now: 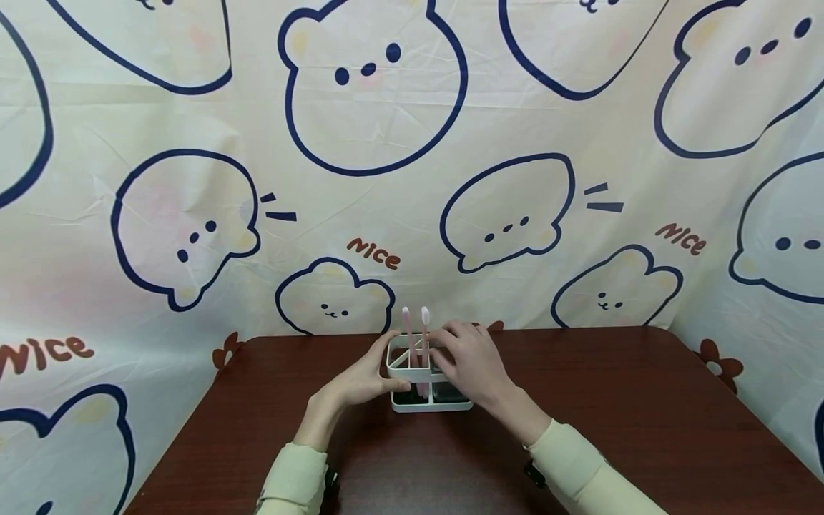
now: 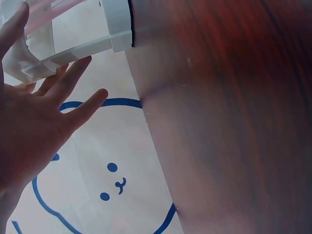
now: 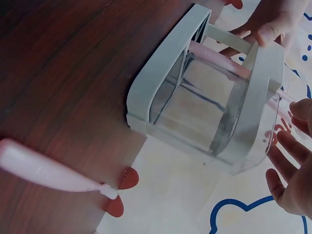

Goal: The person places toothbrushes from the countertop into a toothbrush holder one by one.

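Note:
A white toothbrush holder with clear compartments stands upright on the table. Two pink toothbrushes rise from it, the left one and the right one, heads up. My left hand grips the holder's left side, thumb at the front and fingers behind; the left wrist view shows those fingers spread along its frame. From the right, my right hand pinches the right toothbrush near its neck, above the upper rim. The right wrist view shows a pink handle inside the holder.
Lying on the dark wooden table is a pink tapered object, seen in the right wrist view. A cloth backdrop with bear drawings hangs behind the table and along its sides.

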Available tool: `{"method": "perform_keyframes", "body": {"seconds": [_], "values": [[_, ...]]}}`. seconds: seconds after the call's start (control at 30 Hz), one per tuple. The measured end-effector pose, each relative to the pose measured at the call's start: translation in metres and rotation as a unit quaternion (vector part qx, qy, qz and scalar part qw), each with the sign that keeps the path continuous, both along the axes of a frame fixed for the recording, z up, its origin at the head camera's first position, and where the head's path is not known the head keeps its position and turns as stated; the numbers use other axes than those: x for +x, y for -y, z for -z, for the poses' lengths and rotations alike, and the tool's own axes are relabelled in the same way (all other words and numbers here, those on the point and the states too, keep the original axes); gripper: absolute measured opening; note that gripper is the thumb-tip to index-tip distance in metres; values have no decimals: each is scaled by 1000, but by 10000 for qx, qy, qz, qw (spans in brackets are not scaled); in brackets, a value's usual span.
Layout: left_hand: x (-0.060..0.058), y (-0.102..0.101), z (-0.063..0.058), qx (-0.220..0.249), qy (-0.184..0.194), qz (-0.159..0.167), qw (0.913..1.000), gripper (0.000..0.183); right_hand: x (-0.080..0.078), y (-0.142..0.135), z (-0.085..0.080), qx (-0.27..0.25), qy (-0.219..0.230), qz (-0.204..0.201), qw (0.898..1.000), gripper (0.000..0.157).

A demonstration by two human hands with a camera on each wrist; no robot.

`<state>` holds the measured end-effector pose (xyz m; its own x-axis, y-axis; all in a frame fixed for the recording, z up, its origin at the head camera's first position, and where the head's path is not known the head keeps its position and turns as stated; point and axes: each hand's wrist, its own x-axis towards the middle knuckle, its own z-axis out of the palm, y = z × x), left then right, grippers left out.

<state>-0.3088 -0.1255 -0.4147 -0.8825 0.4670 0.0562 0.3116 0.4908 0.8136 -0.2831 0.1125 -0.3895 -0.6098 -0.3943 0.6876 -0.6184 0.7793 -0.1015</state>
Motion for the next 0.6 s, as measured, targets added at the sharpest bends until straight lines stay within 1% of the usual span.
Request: {"method": "perform_keyframes", "body": {"seconds": [0.17, 0.33, 0.43, 0.6], "values": [[0, 0, 1, -48, -55, -33, 10000, 93, 2, -10, 1, -197, 174, 41, 9996, 21], [2, 0, 1, -92, -28, -124, 9999, 93, 4, -19, 3, -470, 250, -44, 9986, 20], [3, 0, 1, -143, -21, -165, 9998, 94, 6, -25, 4, -660, 409, -69, 9970, 19], [3, -1, 0, -144, -53, -145, 9998, 93, 10, -35, 6, -979, 771, -18, 9922, 19]]}}
